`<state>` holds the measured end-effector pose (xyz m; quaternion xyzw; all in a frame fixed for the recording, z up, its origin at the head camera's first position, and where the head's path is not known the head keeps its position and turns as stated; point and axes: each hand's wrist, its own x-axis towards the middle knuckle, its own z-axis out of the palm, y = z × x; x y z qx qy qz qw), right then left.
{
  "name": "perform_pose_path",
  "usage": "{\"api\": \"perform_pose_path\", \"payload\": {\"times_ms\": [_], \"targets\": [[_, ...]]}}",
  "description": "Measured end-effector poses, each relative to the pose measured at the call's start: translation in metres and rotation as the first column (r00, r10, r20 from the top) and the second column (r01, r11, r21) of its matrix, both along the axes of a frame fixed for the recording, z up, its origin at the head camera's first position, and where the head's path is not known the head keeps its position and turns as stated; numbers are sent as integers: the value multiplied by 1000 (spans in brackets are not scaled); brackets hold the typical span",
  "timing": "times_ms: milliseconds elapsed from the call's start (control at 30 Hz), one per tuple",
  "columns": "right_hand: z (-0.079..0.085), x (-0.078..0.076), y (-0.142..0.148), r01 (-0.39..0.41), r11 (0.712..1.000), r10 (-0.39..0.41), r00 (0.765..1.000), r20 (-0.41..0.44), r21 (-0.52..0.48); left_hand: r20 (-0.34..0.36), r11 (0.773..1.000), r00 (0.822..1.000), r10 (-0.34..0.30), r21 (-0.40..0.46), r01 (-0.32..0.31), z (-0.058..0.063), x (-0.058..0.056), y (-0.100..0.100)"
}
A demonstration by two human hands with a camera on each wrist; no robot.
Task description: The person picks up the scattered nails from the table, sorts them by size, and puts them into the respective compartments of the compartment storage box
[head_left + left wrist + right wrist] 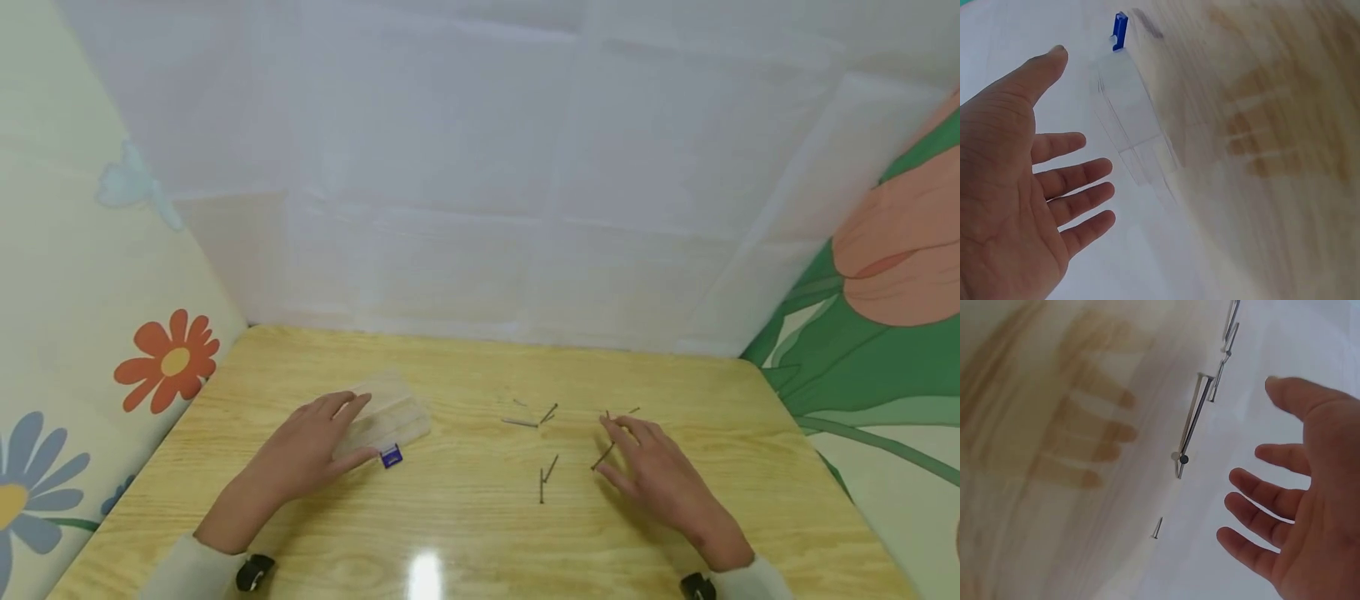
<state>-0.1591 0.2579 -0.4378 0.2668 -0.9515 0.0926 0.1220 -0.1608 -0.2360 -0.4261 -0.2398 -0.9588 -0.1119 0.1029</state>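
Note:
My left hand (309, 450) hovers at the left of the table, fingers loosely extended, with nothing in its grasp. Beside it lies a see-through plastic pouch or case (397, 410); I cannot tell which. A small blue piece (391, 456) sits at its near end, close to the thumb tip, and stands out in the left wrist view (1120, 31). On the right, my right hand (667, 483) is spread over nails and holds none. A long nail (603, 457) lies by its thumb, partly hidden in the head view; the right wrist view shows that nail (1196, 419) apart from the fingers.
Two nails (542, 487) lie near the table's middle. Farther back are several more nails (521, 423) in a loose group. A glossy wooden table (465, 533) carries everything, with a white sheet (480, 208) behind and flowered panels (67, 333) at the sides.

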Motion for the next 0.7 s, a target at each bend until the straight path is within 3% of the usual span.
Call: {"api": "perform_pose_path", "payload": {"times_ms": [267, 533, 700], "targets": [[2, -7, 9, 139, 990, -139, 990, 15, 21, 3, 996, 998, 68, -51, -68, 1, -3, -8], [-1, -10, 14, 260, 966, -256, 949, 183, 1, 119, 988, 985, 127, -98, -116, -4, 4, -15], [-1, -20, 12, 273, 962, -264, 945, 193, -21, 163, 986, 974, 159, -82, -147, -5, 4, -17]]}}
